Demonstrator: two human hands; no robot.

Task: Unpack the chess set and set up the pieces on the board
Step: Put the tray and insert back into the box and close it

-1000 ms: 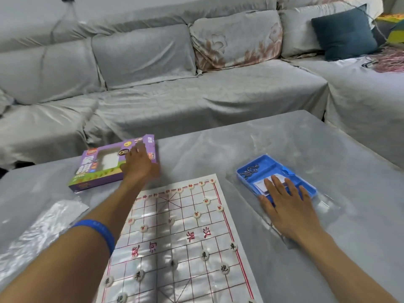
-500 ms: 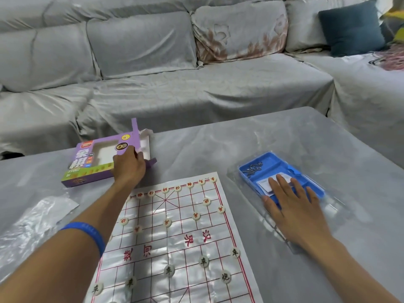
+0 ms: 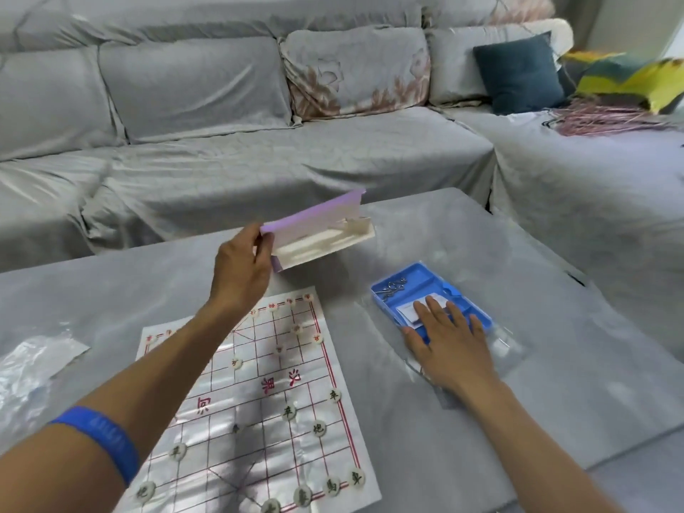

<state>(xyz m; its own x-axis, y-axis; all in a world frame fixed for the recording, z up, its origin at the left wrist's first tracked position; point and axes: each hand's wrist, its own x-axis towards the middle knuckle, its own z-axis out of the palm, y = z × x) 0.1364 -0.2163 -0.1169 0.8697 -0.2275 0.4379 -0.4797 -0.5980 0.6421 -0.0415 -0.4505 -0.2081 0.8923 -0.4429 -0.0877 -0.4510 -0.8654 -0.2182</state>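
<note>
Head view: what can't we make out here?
- Purple box, head view: held up by the left hand; motion blur and its tilt hide the printed front.
- Blue tray: the right hand lies flat over its near part, hiding what's under it.
- Board: near edge cut off by the frame; left forearm covers the far left pieces.
- Far piece characters: too small to read.

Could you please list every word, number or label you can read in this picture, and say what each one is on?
"汉界": red, on the board midline.
"车": on two round pieces near the board's right edge.
"炮": on a piece below those.
Other piece markings: too blurred.
Wristband print, paper slip in the blue tray: unreadable.
</note>
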